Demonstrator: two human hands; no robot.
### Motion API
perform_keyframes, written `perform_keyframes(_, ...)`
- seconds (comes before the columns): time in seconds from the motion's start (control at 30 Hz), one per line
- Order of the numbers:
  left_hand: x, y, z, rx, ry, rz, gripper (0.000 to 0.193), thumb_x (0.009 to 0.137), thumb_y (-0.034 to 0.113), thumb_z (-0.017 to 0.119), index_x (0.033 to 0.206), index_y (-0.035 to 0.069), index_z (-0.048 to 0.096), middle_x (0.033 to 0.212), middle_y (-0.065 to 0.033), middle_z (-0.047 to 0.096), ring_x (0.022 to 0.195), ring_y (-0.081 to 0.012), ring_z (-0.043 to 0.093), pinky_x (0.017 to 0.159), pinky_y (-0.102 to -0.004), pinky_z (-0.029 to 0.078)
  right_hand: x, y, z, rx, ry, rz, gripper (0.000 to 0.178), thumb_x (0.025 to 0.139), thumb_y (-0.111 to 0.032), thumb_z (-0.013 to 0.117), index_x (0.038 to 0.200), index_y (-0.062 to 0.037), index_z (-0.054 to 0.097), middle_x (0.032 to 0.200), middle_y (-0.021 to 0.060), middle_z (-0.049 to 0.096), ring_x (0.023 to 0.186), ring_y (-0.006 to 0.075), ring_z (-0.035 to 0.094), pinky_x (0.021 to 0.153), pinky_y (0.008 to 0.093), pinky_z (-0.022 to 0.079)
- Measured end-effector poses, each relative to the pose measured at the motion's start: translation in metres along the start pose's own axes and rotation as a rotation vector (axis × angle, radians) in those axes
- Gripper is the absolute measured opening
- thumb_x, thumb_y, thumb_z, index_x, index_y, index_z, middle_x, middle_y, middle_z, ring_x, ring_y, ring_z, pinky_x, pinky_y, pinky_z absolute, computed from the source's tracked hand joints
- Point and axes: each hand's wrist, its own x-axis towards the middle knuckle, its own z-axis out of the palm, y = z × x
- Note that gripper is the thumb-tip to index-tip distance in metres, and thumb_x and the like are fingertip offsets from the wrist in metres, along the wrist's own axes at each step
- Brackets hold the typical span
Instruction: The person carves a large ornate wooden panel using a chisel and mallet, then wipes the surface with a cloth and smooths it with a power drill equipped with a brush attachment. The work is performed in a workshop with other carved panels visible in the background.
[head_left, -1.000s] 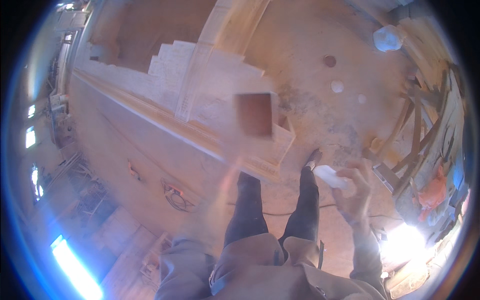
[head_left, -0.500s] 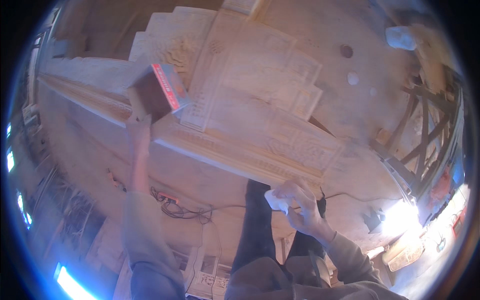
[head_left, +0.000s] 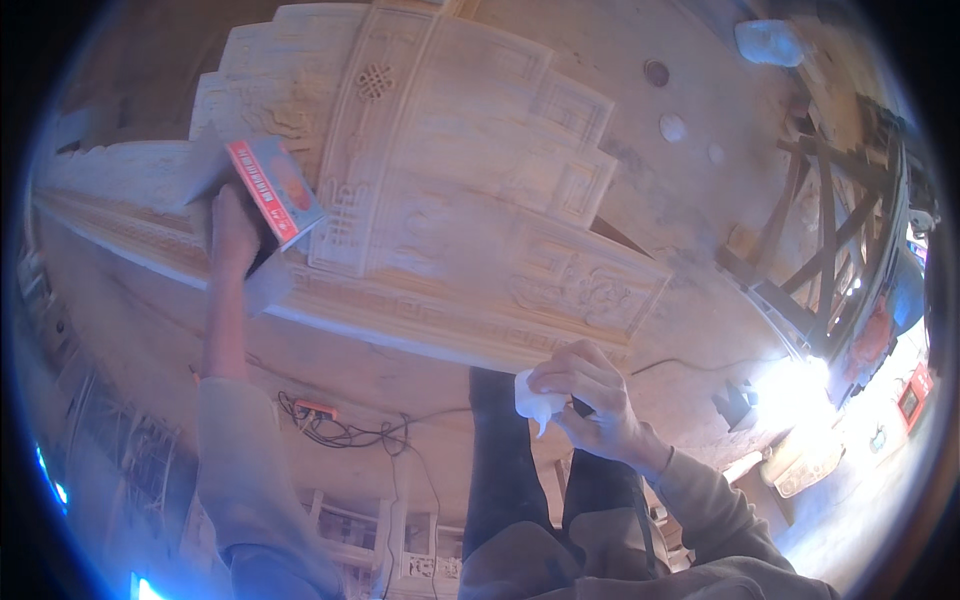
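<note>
My left hand [head_left: 232,228] reaches into the open end of a small cardboard box [head_left: 278,190] with a red and grey-blue side. The box's flaps stand out around the wrist, and my fingers are hidden inside. The box is on the pale carved wooden panel [head_left: 440,200], near its left part. Lower down, in front of my legs, my right hand [head_left: 600,410] has its fingers closed on a small crumpled white piece [head_left: 538,400], soft like tissue or cloth. One end of it hangs down.
A tangle of dark cable with an orange power strip [head_left: 318,410] lies on the floor. At the right a bright lamp [head_left: 790,395] shines beside a dark slatted frame [head_left: 825,235]. A wrapped pale bundle [head_left: 768,43] and a small round dish [head_left: 656,72] lie beyond the panel.
My left hand has moved from the box's opening further into it, and the box has turned slightly. My right hand still holds the white piece. The whole view has shifted.
</note>
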Motion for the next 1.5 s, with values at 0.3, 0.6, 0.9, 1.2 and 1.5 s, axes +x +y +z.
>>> perform_keyframes(0.3, -0.008, 0.028, -0.036, 0.093, -0.029, 0.001, 0.028, 0.093, 0.016, 0.064, 0.108, -0.007, 0.068, 0.105, -0.0244, 0.069, 0.098, -0.0340, 0.065, 0.090, -0.0429, 0.048, -0.014, 0.016, -0.025, -0.031, 0.004, 0.006, 0.026, 0.072, 0.003, 0.072, 0.096, -0.0040, 0.068, 0.098, 0.0083, 0.071, 0.092, 0.0305, 0.062, 0.081, 0.0386, 0.051)
perform_keyframes(0.6, -0.122, 0.192, 0.024, -0.293, 0.407, 0.111, 0.016, 0.097, 0.016, 0.068, 0.104, 0.001, 0.071, 0.093, -0.0042, 0.068, 0.086, -0.0144, 0.064, 0.082, -0.0305, 0.052, -0.031, 0.034, -0.035, -0.009, 0.012, 0.001, 0.041, 0.066, 0.010, 0.069, 0.104, -0.0045, 0.065, 0.102, 0.0092, 0.070, 0.093, 0.0331, 0.064, 0.082, 0.0421, 0.051)
perform_keyframes(0.9, -0.109, 0.253, 0.168, -0.339, 0.235, 0.430, 0.013, 0.089, -0.008, 0.068, 0.099, 0.000, 0.065, 0.092, -0.0116, 0.067, 0.084, -0.0251, 0.067, 0.073, -0.0348, 0.054, -0.045, 0.057, -0.039, -0.011, 0.067, 0.030, 0.024, 0.071, 0.003, 0.073, 0.094, -0.0036, 0.068, 0.096, 0.0087, 0.071, 0.090, 0.0298, 0.063, 0.079, 0.0387, 0.051)
perform_keyframes(1.2, -0.103, 0.248, 0.183, -0.210, 0.268, 0.575, 0.014, 0.083, -0.009, 0.071, 0.093, -0.001, 0.067, 0.090, -0.0118, 0.066, 0.083, -0.0297, 0.066, 0.072, -0.0376, 0.054, -0.055, 0.068, -0.042, 0.025, 0.040, 0.038, 0.038, 0.066, 0.009, 0.070, 0.102, -0.0053, 0.066, 0.101, 0.0086, 0.070, 0.091, 0.0331, 0.064, 0.080, 0.0414, 0.052)
perform_keyframes(1.5, -0.102, 0.246, 0.183, -0.222, 0.266, 0.554, 0.015, 0.082, -0.009, 0.072, 0.094, -0.002, 0.068, 0.090, -0.0117, 0.066, 0.082, -0.0285, 0.066, 0.071, -0.0368, 0.053, -0.059, 0.072, -0.046, 0.029, 0.038, 0.037, 0.040, 0.065, 0.007, 0.071, 0.103, -0.0049, 0.066, 0.102, 0.0093, 0.070, 0.092, 0.0332, 0.065, 0.079, 0.0406, 0.053)
